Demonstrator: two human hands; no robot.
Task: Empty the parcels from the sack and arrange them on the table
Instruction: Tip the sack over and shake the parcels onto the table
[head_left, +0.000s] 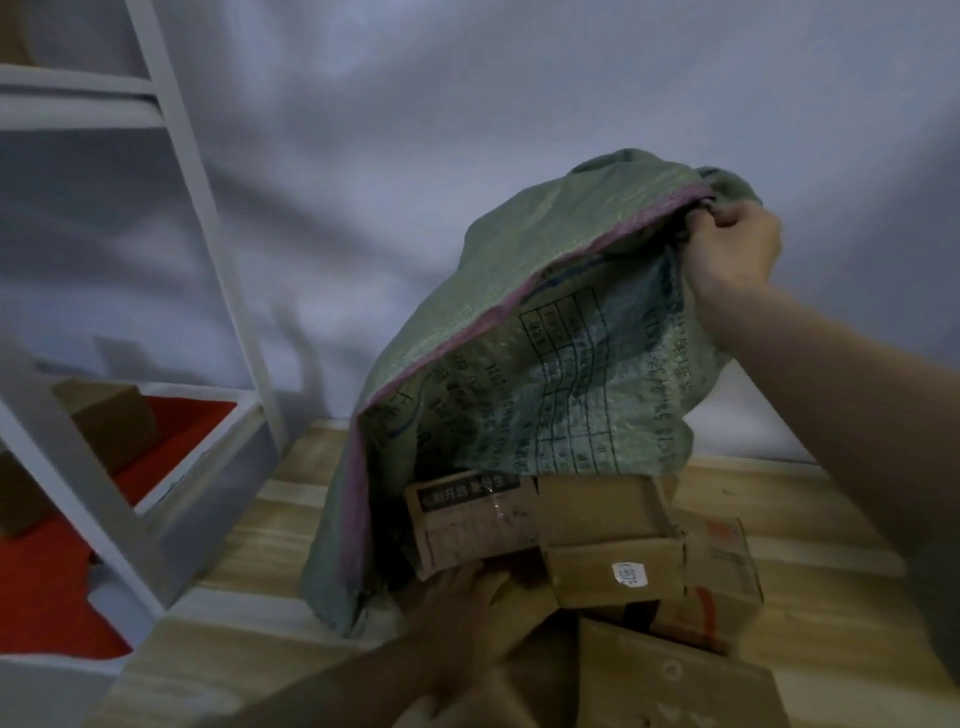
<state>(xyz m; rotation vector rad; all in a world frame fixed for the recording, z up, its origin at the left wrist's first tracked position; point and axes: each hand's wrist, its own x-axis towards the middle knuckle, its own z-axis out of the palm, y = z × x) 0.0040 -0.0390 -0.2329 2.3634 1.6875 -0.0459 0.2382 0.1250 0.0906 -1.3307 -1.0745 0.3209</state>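
the right hand (730, 249) is up high, its fingers curled tight into a bunched fold of the green woven sack (561, 332), holding the closed end aloft so the mouth hangs down toward the wooden table (249, 540). the left hand (462, 597) is low, at the mouth itself, its fingers reaching in under the printed parcel (472, 519); they touch the carton's lower edge, but whether they grip it or only press against it i cannot tell, since the fingertips are hidden by the box.

the parcels are half out. the printed parcel lies just inside the sack's lip, its long side running left to right, directly ahead of the left hand. touching it on the right is the labelled parcel (618, 571), with a red-marked parcel (722, 587) behind that, and a flat carton (675, 680) nearest the person, all resting on the table.

the left hand is plainly the nearer one to the cartons, so drawing the printed parcel toward the person looks like its job, while the right hand lifts the sack away, up and back. a white shelf frame (208, 260) stands off to the left.
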